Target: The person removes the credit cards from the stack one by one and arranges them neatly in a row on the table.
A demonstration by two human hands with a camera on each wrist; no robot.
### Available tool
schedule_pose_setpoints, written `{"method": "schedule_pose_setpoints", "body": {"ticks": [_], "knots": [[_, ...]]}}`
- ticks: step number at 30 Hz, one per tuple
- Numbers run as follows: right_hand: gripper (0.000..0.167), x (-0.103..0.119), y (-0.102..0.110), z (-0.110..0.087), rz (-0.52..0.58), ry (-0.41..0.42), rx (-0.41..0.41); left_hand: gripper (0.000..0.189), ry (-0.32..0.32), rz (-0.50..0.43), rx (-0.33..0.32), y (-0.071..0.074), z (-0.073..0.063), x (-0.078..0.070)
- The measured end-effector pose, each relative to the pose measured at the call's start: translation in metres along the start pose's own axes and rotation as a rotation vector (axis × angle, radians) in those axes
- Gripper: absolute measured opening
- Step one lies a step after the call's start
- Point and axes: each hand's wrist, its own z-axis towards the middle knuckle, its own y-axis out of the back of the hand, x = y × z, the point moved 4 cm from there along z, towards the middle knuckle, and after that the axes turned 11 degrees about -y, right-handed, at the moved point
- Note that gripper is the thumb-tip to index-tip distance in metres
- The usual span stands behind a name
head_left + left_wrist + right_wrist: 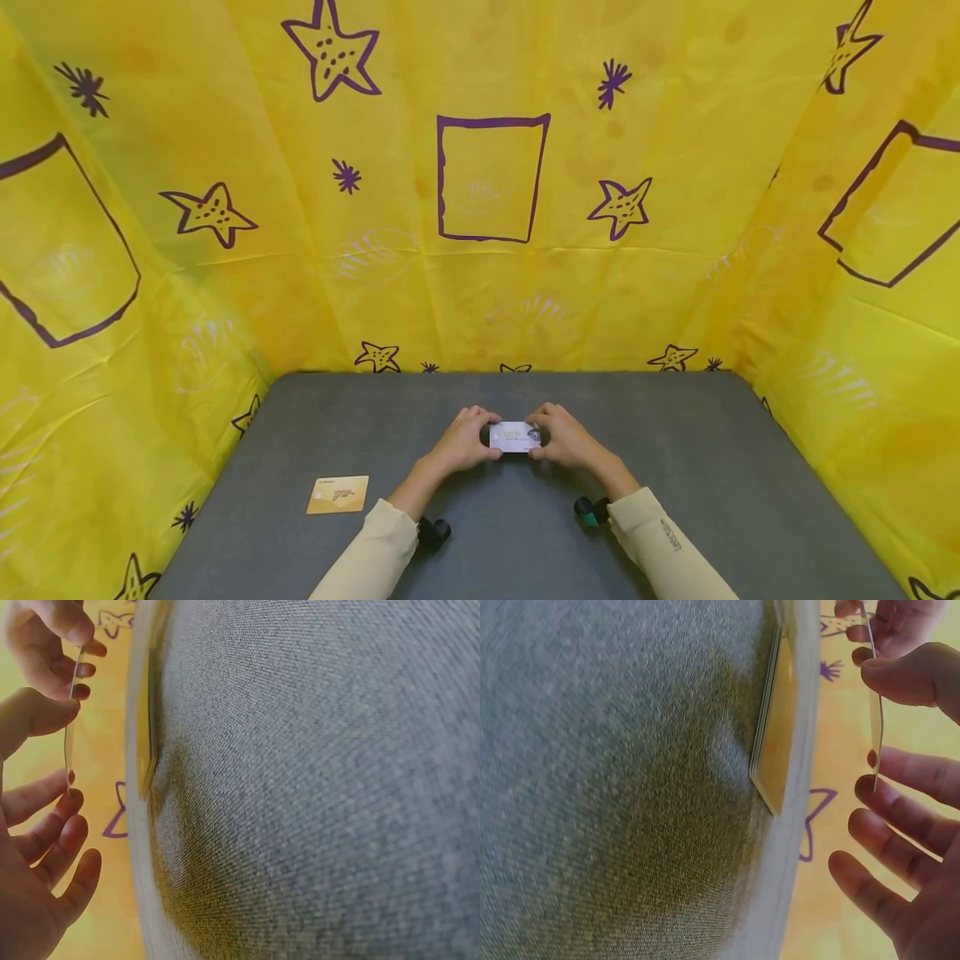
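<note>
A white card [514,437] with "VIP" lettering is held between both hands near the middle of the table in the head view. My left hand [467,442] pinches its left end between thumb and fingers, and my right hand [564,437] pinches the right end. Seen edge-on in the wrist views, the thin card [70,742] is slightly bowed and stands clear of the tabletop. The other fingers of each hand are spread loosely. A small stack of cards [774,727] with a yellow top lies on the table in both wrist views.
A gold card [337,495] lies flat on the grey table [517,533], left of my left forearm. Yellow cloth [495,308] with purple drawings hangs around the back and sides. Dark wrist cameras [433,533] sit under the cream sleeves [667,546].
</note>
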Motion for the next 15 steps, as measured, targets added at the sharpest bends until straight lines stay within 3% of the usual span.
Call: {"method": "schedule_pose_setpoints", "body": {"ticks": [7,15], "knots": [[0.049,0.006,-0.001,-0.004,0.007,0.029,-0.029,0.05,-0.022,0.025,-0.025,0.004,-0.006,0.002],[0.049,0.009,-0.004,-0.007,0.01,0.053,-0.052,0.05,-0.005,0.003,-0.022,0.011,-0.013,-0.001]]}}
